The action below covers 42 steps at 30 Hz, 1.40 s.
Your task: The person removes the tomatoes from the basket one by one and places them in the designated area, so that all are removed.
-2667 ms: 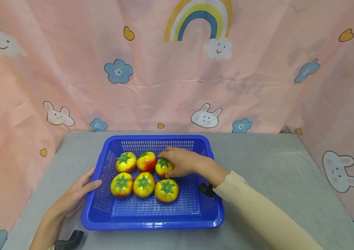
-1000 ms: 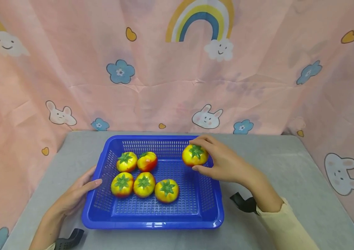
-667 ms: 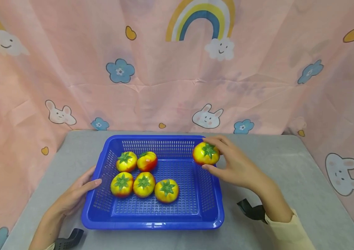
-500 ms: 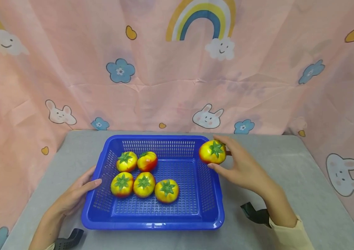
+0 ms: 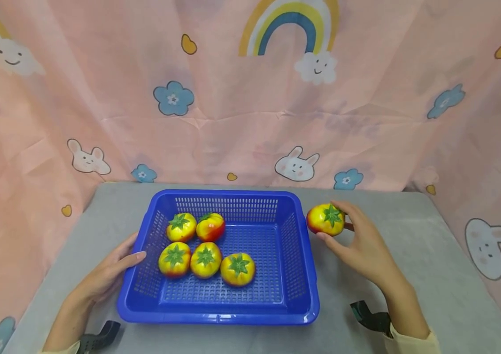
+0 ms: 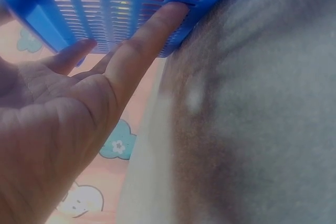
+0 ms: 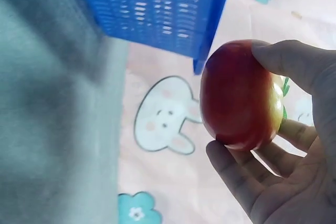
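Observation:
A blue plastic basket (image 5: 219, 316) with slotted walls stands on the grey table. Inside it, toward the left, lie several glossy yellow-and-red toy tomatoes (image 5: 205, 260) with green star-shaped leaves. My left hand (image 5: 107, 273) holds the basket's left side, thumb on the rim. In the left wrist view its fingers (image 6: 142, 45) lie along the outer wall. Just beyond the right rim, my right hand (image 5: 363, 243) holds another toy tomato (image 5: 325, 220) between thumb and fingers. The right wrist view shows this tomato's red underside (image 7: 236, 98), off the table and apart from the basket.
Grey table surface (image 5: 409, 255) extends to the right of the basket. A pink cloth (image 5: 232, 142) printed with rainbows, rabbits and flowers hangs behind and along both sides. Each wrist carries a black strap-like mount (image 5: 371, 318).
My right hand has lifted one toy tomato from the basket's back row and carried it right, past the right rim. The left hand and basket have stayed in place.

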Available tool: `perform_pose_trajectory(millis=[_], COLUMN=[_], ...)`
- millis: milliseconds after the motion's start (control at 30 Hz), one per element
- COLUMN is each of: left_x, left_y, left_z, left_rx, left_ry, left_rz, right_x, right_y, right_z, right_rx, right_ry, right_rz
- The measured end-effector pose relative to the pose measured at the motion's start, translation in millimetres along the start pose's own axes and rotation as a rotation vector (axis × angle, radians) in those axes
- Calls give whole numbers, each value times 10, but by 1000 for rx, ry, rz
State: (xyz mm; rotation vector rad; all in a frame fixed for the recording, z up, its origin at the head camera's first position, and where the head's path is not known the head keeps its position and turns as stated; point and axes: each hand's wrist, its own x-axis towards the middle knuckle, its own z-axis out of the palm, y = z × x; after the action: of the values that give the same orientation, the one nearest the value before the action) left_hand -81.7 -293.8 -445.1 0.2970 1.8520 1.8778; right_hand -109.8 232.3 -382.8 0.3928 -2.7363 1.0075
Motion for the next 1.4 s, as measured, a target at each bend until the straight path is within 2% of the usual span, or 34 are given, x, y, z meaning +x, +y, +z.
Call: perform_pose_trajectory(millis=[233, 567, 967, 1167, 1400], left_x=[-4, -8, -11, -10, -3], left_y=[-24, 17, 10, -8, -9], left_z=[6, -16, -11, -12, -12], left_rx=[-38, -8, 20, 13, 18], left_ry=[-19, -4, 17, 16, 15], left_rz=[3, -10, -25, -23, -15], right_x=[-62, -56, -45, -58, -68], right_y=[206, 427, 580, 619, 616], right_z=[78, 250, 467, 496, 498], right_rx=[-18, -12, -48, -42, -36], right_ry=[31, 39, -41, -76, -77], right_rz=[5, -7, 83, 119, 144])
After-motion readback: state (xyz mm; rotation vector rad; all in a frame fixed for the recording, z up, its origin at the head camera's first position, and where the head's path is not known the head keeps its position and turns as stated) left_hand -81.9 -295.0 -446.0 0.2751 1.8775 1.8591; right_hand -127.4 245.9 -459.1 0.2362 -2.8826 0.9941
